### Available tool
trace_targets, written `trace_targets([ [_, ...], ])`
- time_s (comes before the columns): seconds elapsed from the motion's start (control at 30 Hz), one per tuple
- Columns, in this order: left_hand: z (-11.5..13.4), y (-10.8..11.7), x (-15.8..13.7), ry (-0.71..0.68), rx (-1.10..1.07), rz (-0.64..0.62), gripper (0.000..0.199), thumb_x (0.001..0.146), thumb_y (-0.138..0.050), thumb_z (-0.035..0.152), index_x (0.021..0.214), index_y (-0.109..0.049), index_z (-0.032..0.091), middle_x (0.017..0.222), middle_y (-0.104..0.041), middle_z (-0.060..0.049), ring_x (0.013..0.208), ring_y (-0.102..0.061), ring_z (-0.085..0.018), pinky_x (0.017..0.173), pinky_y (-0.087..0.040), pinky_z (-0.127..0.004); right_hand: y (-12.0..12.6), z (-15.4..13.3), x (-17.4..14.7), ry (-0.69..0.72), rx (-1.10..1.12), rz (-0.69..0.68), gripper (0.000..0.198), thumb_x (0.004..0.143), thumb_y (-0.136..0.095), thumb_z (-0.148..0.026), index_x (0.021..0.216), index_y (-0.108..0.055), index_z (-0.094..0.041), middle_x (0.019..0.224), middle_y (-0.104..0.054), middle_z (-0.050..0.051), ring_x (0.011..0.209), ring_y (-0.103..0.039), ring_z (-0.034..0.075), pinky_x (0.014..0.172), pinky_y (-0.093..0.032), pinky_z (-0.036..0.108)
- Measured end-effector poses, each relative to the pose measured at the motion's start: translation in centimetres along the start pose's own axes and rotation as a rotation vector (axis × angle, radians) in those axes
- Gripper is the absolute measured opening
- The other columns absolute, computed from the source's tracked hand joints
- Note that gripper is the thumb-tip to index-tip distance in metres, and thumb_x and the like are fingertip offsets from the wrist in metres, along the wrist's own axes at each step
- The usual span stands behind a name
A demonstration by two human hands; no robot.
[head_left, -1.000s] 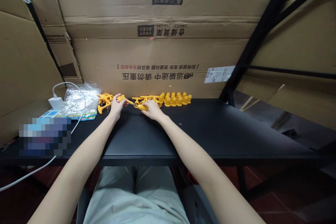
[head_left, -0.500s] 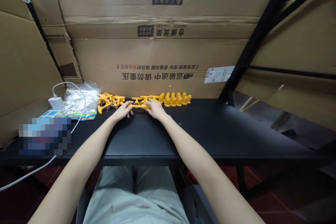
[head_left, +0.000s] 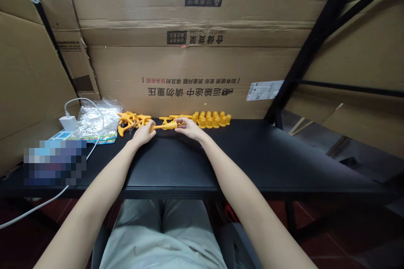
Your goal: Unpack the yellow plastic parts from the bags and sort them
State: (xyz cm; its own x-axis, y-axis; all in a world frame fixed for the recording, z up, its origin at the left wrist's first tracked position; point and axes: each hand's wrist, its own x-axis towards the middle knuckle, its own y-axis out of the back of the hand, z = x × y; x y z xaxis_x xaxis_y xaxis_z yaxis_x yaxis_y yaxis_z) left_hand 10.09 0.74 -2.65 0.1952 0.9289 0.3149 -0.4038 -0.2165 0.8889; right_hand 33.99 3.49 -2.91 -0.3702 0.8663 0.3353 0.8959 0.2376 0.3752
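Observation:
My left hand (head_left: 144,133) is closed around the left end of a yellow plastic piece with a thin ridged shaft (head_left: 159,127). On the shaft's right end sits a yellow cup-shaped part (head_left: 171,125), its wider side toward my right hand (head_left: 191,129). The right fingers are closed at that wide end; whether they pinch anything else is hidden. Just behind lie a few yellow T-shaped handles (head_left: 165,120). Left of my left hand is a pile of yellow handles with metal springs (head_left: 134,122). Several yellow cups (head_left: 215,121) stand in rows beyond my right hand.
A clear plastic bag (head_left: 97,117) lies at the left, beside a white charger (head_left: 68,123) with its cable. A blurred-out object (head_left: 55,162) sits on the black table (head_left: 252,159) nearby. Cardboard (head_left: 202,63) stands along the back, and a black metal post (head_left: 303,46) rises at the right.
My hands have drawn slightly apart, the right one shifting right. The shaft and cup-shaped part now show plainly between them; before, the right fingers covered more of it.

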Motion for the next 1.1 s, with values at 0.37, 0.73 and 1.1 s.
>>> trace_targets([
  [0.37,2.0,0.8,-0.7,-0.073,-0.016,0.087,0.026,0.082,-0.049,0.026,0.108,-0.053,0.023,0.076,-0.061,-0.001,0.07,-0.059,-0.019,0.069,-0.042,-0.028,-0.9,-2.0,-0.8,-0.34,0.056,0.043,0.068,0.096,-0.028,-0.058,0.047,-0.052,-0.016,0.033,-0.043,0.0,0.026,-0.038,0.006,0.031,-0.032,0.018],
  [0.73,1.5,0.6,-0.5,-0.055,-0.021,0.07,0.027,0.083,-0.048,0.026,0.109,-0.053,0.022,0.08,-0.063,-0.002,0.072,-0.061,-0.019,0.071,-0.045,-0.029,0.8,-2.7,-1.5,-0.307,0.223,-0.159,0.036,0.08,-0.071,-0.046,0.096,-0.056,-0.017,0.08,-0.071,0.003,0.054,-0.065,0.01,0.049,-0.05,0.018],
  [1.1,2.5,1.0,-0.8,-0.058,0.068,0.061,0.029,0.086,-0.046,0.028,0.114,-0.051,0.022,0.085,-0.066,-0.005,0.079,-0.064,-0.022,0.076,-0.046,-0.03,-0.4,-3.0,-1.0,-0.422,0.122,-0.039,0.069,0.084,-0.032,-0.077,0.06,-0.058,-0.019,0.029,-0.038,-0.003,0.024,-0.031,0.006,0.026,-0.023,0.017],
])
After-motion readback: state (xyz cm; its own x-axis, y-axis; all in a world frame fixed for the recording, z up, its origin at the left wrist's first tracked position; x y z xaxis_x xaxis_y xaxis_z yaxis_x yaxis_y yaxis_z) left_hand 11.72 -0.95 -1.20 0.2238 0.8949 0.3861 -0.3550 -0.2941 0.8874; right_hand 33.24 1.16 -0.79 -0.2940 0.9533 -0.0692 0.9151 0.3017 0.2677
